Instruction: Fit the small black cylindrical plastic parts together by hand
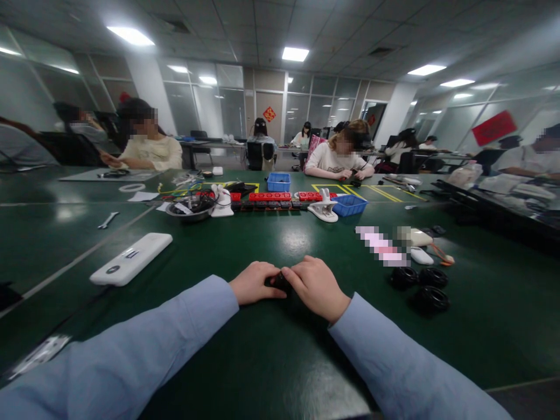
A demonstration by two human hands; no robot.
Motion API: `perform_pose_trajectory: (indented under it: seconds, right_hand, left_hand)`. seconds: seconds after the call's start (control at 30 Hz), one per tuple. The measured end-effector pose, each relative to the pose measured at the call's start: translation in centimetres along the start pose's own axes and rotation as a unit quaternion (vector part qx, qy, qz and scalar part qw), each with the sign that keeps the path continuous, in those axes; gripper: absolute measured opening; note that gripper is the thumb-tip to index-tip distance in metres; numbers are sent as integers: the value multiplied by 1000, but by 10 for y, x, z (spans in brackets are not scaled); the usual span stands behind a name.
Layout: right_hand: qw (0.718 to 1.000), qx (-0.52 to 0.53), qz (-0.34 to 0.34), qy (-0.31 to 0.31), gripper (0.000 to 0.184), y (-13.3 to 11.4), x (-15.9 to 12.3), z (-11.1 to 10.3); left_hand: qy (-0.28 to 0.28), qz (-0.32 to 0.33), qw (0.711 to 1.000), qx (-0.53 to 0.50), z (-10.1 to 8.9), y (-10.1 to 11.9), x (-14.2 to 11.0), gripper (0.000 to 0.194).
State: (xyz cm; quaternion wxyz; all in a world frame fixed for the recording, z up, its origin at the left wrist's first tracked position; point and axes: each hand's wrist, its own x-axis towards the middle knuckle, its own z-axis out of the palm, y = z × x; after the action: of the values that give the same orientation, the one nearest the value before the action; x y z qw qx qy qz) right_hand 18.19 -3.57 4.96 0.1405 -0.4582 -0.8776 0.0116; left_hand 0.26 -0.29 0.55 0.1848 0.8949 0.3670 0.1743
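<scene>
My left hand (252, 282) and my right hand (315, 286) rest together on the dark green table (271, 344), both in light blue sleeves. Between them sits a small black object (280, 282), and the fingers of both hands are closed around it. Most of the object is hidden by my fingers, so I cannot make out its shape. Three black rings (422, 287) lie on the table to the right of my right hand, apart from it.
A white flat device (131, 258) lies to the left. Further back are a bowl of cables (191, 207), red blocks (270, 196), a white clamp (324, 208) and blue bins (349, 205). Several people sit at the far side and at neighbouring tables.
</scene>
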Motion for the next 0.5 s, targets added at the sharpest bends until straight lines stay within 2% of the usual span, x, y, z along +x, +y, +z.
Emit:
perform_pose_trajectory:
  seconds: [0.1, 0.23, 0.37, 0.5]
  right_hand:
    - [998, 34, 48, 1, 48, 13, 4, 4]
    - [986, 126, 104, 40, 37, 21, 8, 10]
    - [980, 161, 82, 80, 36, 17, 6, 10]
    - [983, 162, 43, 76, 31, 9, 2, 6]
  left_hand:
    - [-1, -3, 1000, 5, -1, 1, 0, 32]
    - [2, 0, 1000, 15, -1, 2, 0, 34]
    - [4, 1, 1000, 22, -1, 2, -1, 33]
    - [4, 5, 1000, 20, -1, 1, 0, 31]
